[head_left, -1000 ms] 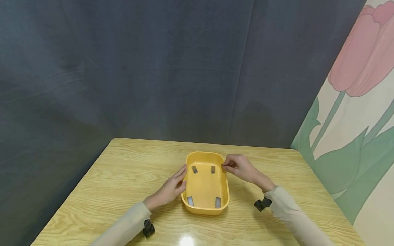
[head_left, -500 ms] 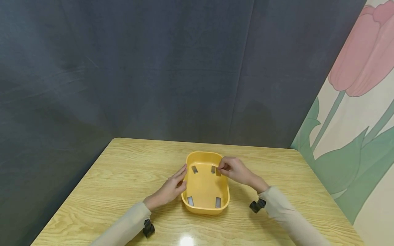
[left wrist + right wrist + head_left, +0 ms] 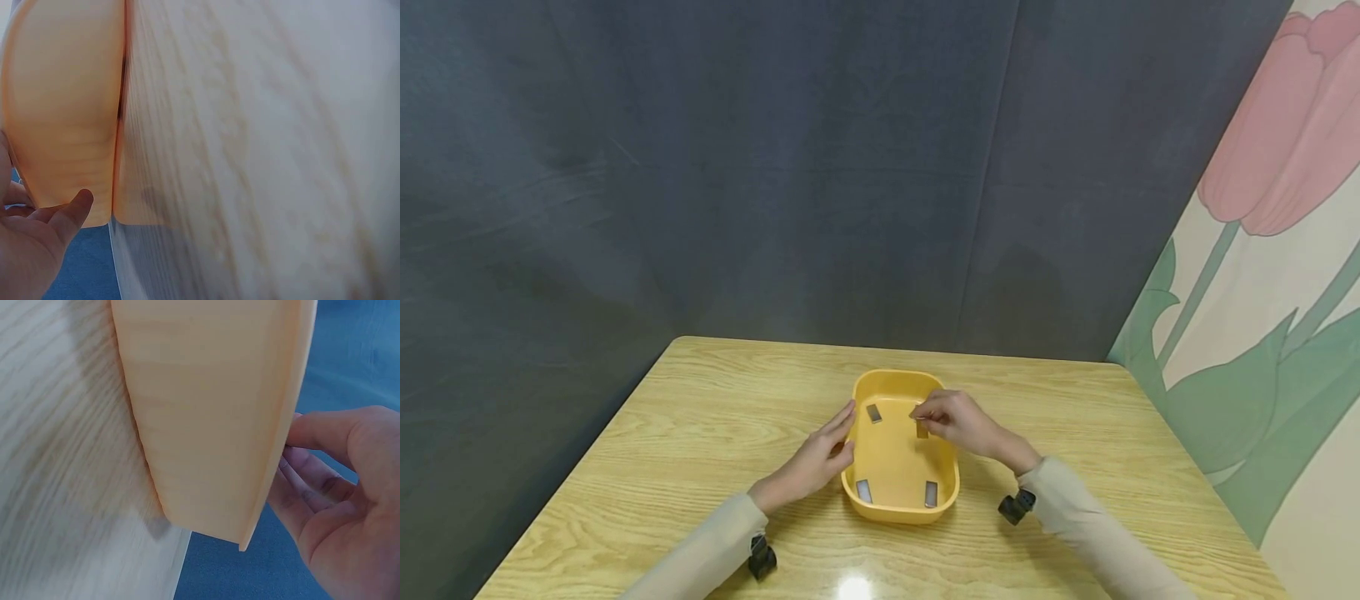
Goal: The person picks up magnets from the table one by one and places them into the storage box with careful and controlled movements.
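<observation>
A yellow rounded plastic bin (image 3: 898, 514) stands on the table. My left hand (image 3: 812, 467) rests against its left side, fingers fairly straight; in the left wrist view a fingertip of the left hand (image 3: 37, 244) touches the outer wall. Over the bin's right half, my right hand (image 3: 962, 421) pinches a small flat rectangular shiny piece (image 3: 922, 429), which hangs on edge and looks golden here. Similar grey pieces lie on the bin floor: one far left (image 3: 874, 413), one near left (image 3: 864, 491), one near right (image 3: 931, 494). The bin wall hides the right hand's (image 3: 344, 494) fingertips in the right wrist view.
The bin sits on a light wood-grain table (image 3: 715, 417). A dark curtain (image 3: 820, 183) hangs behind the table's far edge. To the right is a wall painted with tulips (image 3: 1270, 333).
My right hand has moved left and slightly nearer, from the bin's right rim to over its inside, carrying the pinched piece. It now covers the far-right grey piece. The left hand stays put.
</observation>
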Demonstrator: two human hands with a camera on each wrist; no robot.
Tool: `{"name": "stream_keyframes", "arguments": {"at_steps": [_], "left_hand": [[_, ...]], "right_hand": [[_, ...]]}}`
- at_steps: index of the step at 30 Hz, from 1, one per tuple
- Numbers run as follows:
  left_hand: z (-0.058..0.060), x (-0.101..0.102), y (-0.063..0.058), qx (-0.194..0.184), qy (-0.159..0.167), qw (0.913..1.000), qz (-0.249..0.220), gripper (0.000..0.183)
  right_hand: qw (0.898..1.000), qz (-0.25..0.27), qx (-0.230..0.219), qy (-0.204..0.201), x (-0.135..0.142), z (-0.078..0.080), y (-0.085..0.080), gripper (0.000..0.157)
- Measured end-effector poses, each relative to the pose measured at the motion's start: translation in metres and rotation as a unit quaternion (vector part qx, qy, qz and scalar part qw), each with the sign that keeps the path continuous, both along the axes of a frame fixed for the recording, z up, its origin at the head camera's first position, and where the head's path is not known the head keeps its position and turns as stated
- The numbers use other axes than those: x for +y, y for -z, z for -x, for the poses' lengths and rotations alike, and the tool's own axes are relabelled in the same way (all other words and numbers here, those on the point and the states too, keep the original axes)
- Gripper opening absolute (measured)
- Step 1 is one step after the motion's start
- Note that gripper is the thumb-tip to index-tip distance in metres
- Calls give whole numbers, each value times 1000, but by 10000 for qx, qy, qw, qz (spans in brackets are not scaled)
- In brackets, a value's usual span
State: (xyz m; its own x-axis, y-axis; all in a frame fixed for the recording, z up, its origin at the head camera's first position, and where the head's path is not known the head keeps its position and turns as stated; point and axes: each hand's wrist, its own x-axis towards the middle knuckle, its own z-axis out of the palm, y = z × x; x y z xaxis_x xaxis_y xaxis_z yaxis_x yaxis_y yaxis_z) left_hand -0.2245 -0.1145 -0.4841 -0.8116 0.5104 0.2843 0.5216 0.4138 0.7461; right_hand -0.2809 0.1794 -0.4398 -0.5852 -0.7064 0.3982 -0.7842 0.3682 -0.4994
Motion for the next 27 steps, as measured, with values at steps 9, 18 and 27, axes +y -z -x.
{"name": "stream_keyframes", "arguments": {"at_steps": [9,18,27], "left_hand": [[-1,0,-1,16,5,10000,16,55],[0,1,0,83,-14,10000,44,55],[0,1,-1,-5,11,10000,22,55]], "right_hand": [[9994,-190,-297,4,-7,-2,1,16],[9989,-307,-356,89,-14,-2,8,15],[9974,-514,-504,27,-22,-1,12,14]]}}
